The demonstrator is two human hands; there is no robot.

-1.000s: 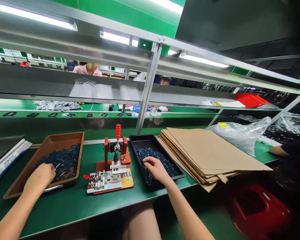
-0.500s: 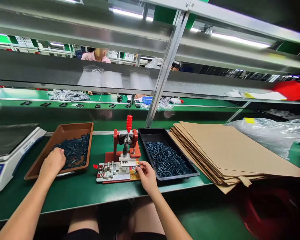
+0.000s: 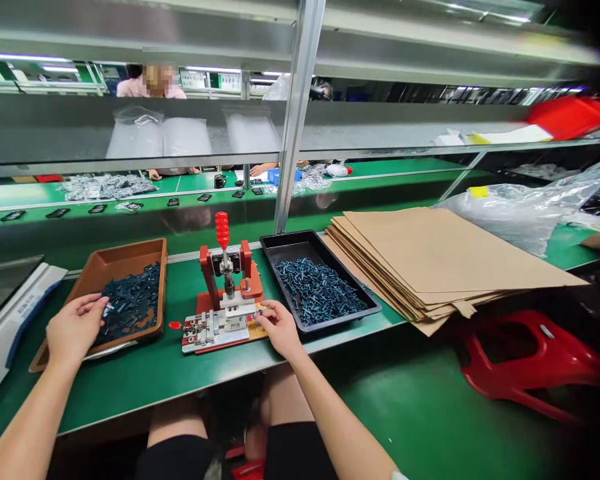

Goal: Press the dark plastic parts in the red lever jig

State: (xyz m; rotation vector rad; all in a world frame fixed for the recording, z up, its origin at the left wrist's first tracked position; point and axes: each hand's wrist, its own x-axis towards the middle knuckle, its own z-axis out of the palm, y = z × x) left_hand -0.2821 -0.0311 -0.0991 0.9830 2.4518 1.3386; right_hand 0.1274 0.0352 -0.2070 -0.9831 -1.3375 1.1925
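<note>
Head view over a green workbench (image 3: 145, 380): the two hands are well apart. The left hand (image 3: 74, 327) rests at the edge of a brown tray (image 3: 130, 250), touching its heap of small dark parts (image 3: 133, 300). The right hand (image 3: 280, 328) touches the base of a red hand press (image 3: 225, 293); whether it holds a part cannot be told. This looks like loading the press, so seating a part seems the next need.

A green workbench (image 3: 145, 380) carries, from left to right, a white digital scale (image 3: 10, 327), a brown tray (image 3: 130, 253) of dark parts, a red hand press (image 3: 225, 280) on its base plate, a black tray (image 3: 290, 241) heaped with blue-grey screws (image 3: 320, 290), a stack of flat cardboard sheets (image 3: 430, 253) and, at far right, a crumpled clear plastic bag (image 3: 510, 217).
</note>
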